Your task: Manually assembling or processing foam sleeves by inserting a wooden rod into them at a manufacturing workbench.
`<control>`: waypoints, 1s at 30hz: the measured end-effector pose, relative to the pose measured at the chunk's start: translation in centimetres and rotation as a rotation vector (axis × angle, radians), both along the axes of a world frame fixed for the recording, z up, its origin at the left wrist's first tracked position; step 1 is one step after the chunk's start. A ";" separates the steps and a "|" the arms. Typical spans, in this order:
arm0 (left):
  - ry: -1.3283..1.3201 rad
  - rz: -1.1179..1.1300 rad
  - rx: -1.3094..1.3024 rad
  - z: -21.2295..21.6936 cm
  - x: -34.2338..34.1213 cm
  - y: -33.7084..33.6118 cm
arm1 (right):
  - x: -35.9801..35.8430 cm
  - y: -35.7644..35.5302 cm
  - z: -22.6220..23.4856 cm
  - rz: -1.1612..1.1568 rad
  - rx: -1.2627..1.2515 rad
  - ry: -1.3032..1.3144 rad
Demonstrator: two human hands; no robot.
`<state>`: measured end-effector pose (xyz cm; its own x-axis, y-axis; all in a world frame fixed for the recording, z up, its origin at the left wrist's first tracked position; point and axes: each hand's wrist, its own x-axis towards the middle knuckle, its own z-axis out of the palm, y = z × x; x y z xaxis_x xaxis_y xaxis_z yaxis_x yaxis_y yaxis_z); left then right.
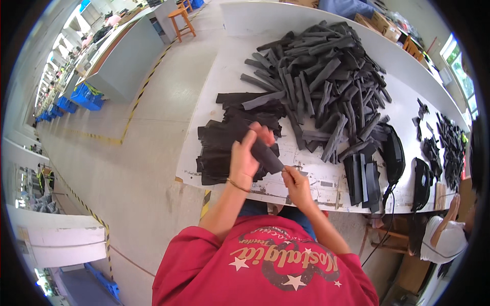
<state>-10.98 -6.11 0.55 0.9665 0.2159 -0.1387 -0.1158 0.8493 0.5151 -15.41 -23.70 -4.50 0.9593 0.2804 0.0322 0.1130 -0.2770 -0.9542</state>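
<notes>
A black, sleeve-like strip of fabric [266, 157] stretches at a slant between my two hands, above the near edge of the table. My right hand [298, 186] pinches its near end between thumb and fingers. Further up the strip, my left hand [246, 155] has its fingers bent round it, slightly smeared. Under and beyond my left hand lies a flat stack of black strips [214, 145], laid in overlapping rows. One greyer strip [263, 100] rests across the top of that stack. To its right rises a big loose heap of rolled dark strips [326, 76].
Right of the heap are flat dark pieces [362, 176], black curved pouches [393, 153] and smaller dark scraps [449, 148]. A low white board [408, 69] edges the table's far side. Another person's arm [446, 224] shows at the right. A wooden stool [181, 24] stands far off.
</notes>
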 end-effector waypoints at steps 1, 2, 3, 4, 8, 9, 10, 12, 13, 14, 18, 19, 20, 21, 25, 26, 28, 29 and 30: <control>0.020 0.011 -0.029 -1.7 -0.4 -1.5 | -0.1 0.9 0.0 -0.072 -0.086 -0.048; 0.041 0.009 -0.060 -2.1 -1.0 -2.6 | -0.5 1.5 0.1 -0.120 -0.075 -0.153; 0.037 0.008 -0.061 -2.5 -1.0 -2.9 | -0.7 2.2 0.2 -0.148 -0.073 -0.159; 0.072 0.051 -0.066 -2.8 -1.0 -3.2 | -0.8 2.7 0.3 -0.178 -0.070 -0.164; 0.184 0.119 0.035 -2.0 -0.7 -2.9 | -2.9 2.3 -1.0 -0.161 -0.104 -0.130; 0.235 0.172 0.032 -1.7 -0.4 -2.4 | -3.6 1.6 -1.5 -0.128 -0.131 -0.094; 0.205 0.217 0.038 -1.3 0.1 -1.7 | -4.3 0.9 -1.9 -0.097 -0.159 -0.057; 0.218 0.190 0.075 -1.2 -0.1 -1.8 | -5.3 -0.3 -1.2 -0.073 -0.219 -0.005; 0.223 0.190 0.071 -1.5 -0.1 -2.0 | -5.7 -1.1 -0.9 -0.063 -0.226 0.007; 0.206 0.177 0.100 -1.7 0.0 -2.4 | -6.1 -1.7 -0.6 -0.056 -0.234 0.020; 0.184 0.110 0.123 -1.7 -0.2 -3.6 | -7.7 -4.2 0.1 -0.037 -0.247 0.037; 0.222 0.117 0.174 -1.3 -0.1 -3.8 | -8.2 -5.2 -0.7 -0.023 -0.294 0.027; 0.226 0.114 0.172 -1.0 0.1 -3.6 | -8.9 -5.7 -1.0 -0.025 -0.297 0.031; 0.157 0.085 0.184 -0.8 0.3 -3.2 | -9.6 -6.2 -1.3 -0.038 -0.263 0.000; 0.200 0.025 0.120 0.4 1.0 -3.8 | -9.9 -8.1 0.5 -0.014 -0.297 0.051; 0.257 0.034 0.099 0.0 1.3 -4.0 | -10.1 -8.7 0.7 -0.015 -0.296 0.051; 0.229 0.004 0.125 -0.8 1.0 -4.0 | -10.5 -9.5 1.4 -0.005 -0.355 -0.064; 0.201 -0.025 0.150 -1.1 0.9 -4.0 | -10.4 -9.7 1.6 -0.009 -0.340 -0.097; 0.198 -0.024 0.151 -1.4 1.6 -4.0 | -10.0 -9.7 1.9 -0.010 -0.339 -0.099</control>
